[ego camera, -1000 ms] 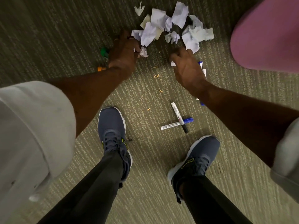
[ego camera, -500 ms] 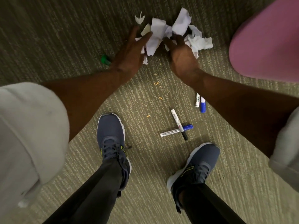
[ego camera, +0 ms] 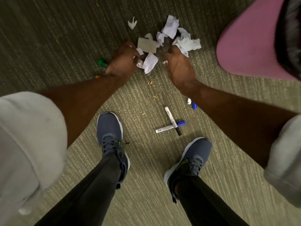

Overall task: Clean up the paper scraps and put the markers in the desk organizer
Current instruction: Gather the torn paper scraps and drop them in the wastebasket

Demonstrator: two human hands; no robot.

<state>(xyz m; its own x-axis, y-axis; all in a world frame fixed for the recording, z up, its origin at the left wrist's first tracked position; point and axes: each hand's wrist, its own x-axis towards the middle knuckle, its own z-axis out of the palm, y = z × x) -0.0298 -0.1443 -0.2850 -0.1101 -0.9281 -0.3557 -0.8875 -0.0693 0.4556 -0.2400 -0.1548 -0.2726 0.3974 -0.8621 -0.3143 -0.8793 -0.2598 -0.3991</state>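
A heap of crumpled white paper scraps (ego camera: 169, 39) lies on the carpet ahead of me. My left hand (ego camera: 123, 60) is closed on scraps at the heap's left side. My right hand (ego camera: 180, 67) grips scraps at its right side. One small scrap (ego camera: 132, 23) lies apart, farther away. Two markers lie crossed between my feet: a black-capped one (ego camera: 172, 120) over a blue-capped one (ego camera: 170, 127). Another blue marker (ego camera: 193, 105) pokes out from under my right forearm. A green marker cap (ego camera: 101, 61) shows left of my left hand.
A pink rounded seat or bin (ego camera: 249, 39) with a dark object on it fills the upper right. My two shoes (ego camera: 110, 136) stand on the green carpet. Small orange crumbs (ego camera: 149, 83) are scattered below the paper heap.
Both hands have pulled the scraps closer together and closed on them. The left hand went from spread fingers to a fist. The camera view shifted slightly.
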